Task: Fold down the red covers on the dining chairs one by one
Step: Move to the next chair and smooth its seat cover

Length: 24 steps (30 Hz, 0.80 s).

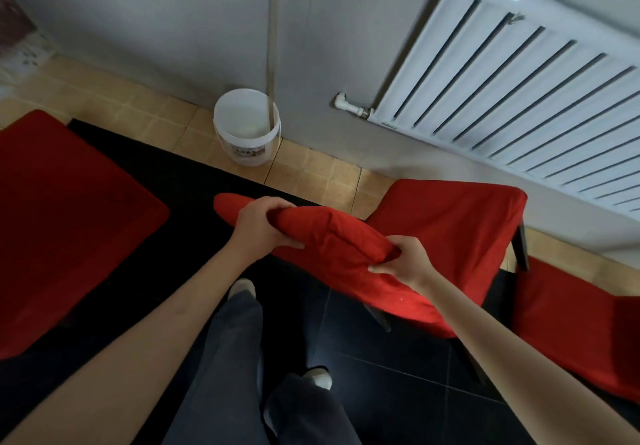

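From the head camera, looking steeply down, both bare forearms reach forward to the top of a chair back wrapped in a red cover (332, 233), a matte woven cloth that bunches into soft rounded folds along the rail. The left hand (258, 226) grips the cover near its left end, fingers curled over the top and thumb underneath; the right hand (403, 259) pinches a gathered wad of the same cloth toward the right end, fingertips tucked into the fold. Beyond and below the rail, the chair's red seat (446, 223) shows smooth and flat, with a dark chair leg (521, 249) at its right edge; most of the frame beneath is hidden by fabric. A second red-covered chair (62, 223) lies at the left, cut off by the picture's edge, and a third red surface (575, 333) runs off the right. The floor is glossy black tile (374, 375) nearer the person and tan tile (311, 164) by the grey wall. A white plastic bucket (246, 129) stands against the wall with a pale stick (272, 46) rising from it; its label is too blurred to read. A white ribbed radiator (519, 98) hangs at the upper right, partly cropped.
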Each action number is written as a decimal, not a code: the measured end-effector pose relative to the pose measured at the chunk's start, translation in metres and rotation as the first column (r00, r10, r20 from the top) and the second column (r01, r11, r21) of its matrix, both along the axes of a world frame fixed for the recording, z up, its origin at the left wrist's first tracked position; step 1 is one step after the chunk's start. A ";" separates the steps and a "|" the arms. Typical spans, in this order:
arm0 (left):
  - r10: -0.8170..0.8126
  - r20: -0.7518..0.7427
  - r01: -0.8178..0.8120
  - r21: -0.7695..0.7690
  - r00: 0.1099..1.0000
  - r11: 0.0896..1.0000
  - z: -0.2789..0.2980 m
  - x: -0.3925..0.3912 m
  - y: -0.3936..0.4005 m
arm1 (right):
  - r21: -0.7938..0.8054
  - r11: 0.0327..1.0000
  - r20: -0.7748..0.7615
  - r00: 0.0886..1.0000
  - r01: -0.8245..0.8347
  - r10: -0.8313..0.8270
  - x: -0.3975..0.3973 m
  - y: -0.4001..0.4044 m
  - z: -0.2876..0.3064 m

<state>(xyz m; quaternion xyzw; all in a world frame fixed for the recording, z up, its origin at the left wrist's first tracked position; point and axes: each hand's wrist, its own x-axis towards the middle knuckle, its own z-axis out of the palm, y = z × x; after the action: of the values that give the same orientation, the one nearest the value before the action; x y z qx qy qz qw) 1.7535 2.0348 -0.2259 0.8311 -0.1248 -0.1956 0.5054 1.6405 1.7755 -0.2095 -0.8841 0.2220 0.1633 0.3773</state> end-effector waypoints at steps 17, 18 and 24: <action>-0.149 0.093 0.144 0.055 0.985 0.988 0.078 -0.066 -0.078 | -0.003 0.981 0.009 0.981 0.192 -0.192 -0.083 -0.056 0.054; -0.163 0.100 0.157 0.058 0.982 0.986 0.083 -0.067 -0.084 | -0.007 0.980 0.001 0.980 0.198 -0.198 -0.086 -0.060 0.057; -0.221 0.170 0.213 0.069 0.960 0.975 0.099 -0.085 -0.112 | -0.007 0.965 -0.009 0.965 0.263 -0.263 -0.111 -0.081 0.068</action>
<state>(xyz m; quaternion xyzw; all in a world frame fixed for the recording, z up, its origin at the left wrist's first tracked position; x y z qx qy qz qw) 1.6690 1.9225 -0.1267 0.8388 -0.2545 -0.1785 0.4470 1.5292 1.6947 -0.1411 -0.8471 0.3397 0.1157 0.3919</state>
